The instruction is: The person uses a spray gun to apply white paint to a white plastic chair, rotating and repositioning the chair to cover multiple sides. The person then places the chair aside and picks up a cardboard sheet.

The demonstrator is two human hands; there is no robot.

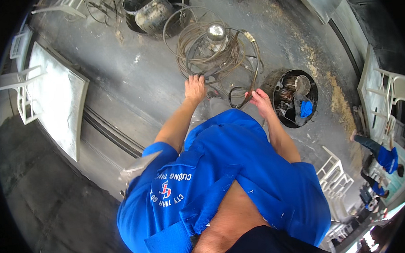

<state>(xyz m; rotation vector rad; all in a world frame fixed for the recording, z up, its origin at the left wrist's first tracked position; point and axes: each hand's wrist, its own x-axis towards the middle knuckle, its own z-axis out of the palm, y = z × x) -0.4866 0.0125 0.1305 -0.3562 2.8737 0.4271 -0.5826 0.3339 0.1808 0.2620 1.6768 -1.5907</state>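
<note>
A loose coil of thin brownish cable or hose (193, 46) lies on the floor before me, looped around a shiny silver dome-topped object (216, 33). My left hand (195, 87) is closed at the coil's near edge, on a dark stretch of the cable. My right hand (261, 101) pinches a darker cable loop (235, 97) at the coil's near right, its fingers curled round the strand. Both forearms reach forward from blue sleeves.
A black bucket (273, 85) holding copper-coloured wire and a blue cloth (306, 108) stands right of my right hand. Another dark tub (131, 21) holds a grey lump at the far left. White tables (59, 99) and chairs flank the floor; people in blue (387, 160) are at far right.
</note>
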